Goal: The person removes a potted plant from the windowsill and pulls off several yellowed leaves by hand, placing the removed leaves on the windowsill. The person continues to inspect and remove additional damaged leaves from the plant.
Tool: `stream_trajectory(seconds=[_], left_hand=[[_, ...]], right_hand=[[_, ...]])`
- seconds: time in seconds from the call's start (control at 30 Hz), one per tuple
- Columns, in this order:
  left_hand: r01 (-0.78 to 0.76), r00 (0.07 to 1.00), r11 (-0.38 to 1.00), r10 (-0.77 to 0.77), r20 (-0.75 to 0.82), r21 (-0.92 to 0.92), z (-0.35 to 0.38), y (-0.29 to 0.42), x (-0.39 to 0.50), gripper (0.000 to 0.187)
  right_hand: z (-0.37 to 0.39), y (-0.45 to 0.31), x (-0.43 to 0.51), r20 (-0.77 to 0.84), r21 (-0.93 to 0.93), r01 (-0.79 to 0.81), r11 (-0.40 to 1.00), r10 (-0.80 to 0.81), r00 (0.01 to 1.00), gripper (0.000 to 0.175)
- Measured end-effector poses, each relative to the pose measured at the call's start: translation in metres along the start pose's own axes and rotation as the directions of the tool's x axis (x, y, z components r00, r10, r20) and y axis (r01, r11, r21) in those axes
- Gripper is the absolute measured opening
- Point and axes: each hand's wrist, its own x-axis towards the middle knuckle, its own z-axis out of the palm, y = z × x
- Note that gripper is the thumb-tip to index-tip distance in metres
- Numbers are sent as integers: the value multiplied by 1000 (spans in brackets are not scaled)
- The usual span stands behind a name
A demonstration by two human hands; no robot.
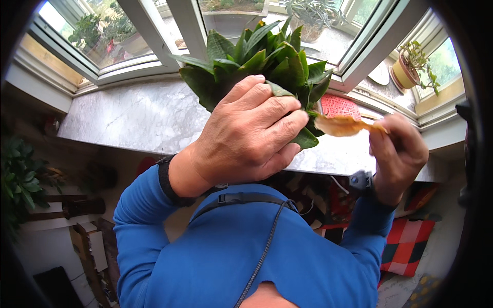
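Observation:
A snake plant with broad, dense green leaves stands on a marble windowsill. My left hand lies over its near side with the fingers curled around some leaves; one leaf tip pokes out past the knuckles. The palm side and the base of the plant are hidden. To the right, my right hand pinches the end of a withered, orange-brown leaf between thumb and fingers. The other end of this leaf reaches the plant's right edge; whether it is still attached, I cannot tell.
Behind the plant are white window frames. A red patterned item lies on the sill beside the plant. A yellow pot with a small plant stands at the far right. Below the sill are a checkered cushion and another leafy plant.

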Motion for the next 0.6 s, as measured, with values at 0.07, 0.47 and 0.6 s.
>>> stream_trajectory(seconds=[0.07,0.47,0.6], left_hand=[[-13,996,998,7,-93,-59,-5,0,-3,42],[383,909,878,-414,-51,-287,-96,-5,-182,13],[903,421,411,-905,66,-124,-125,-14,-348,12]], right_hand=[[6,-4,-19,3,84,-20,996,19,1000,20],[175,-28,-57,467,52,-8,999,-17,884,71],[209,-40,-60,585,58,50,997,-74,808,69]])
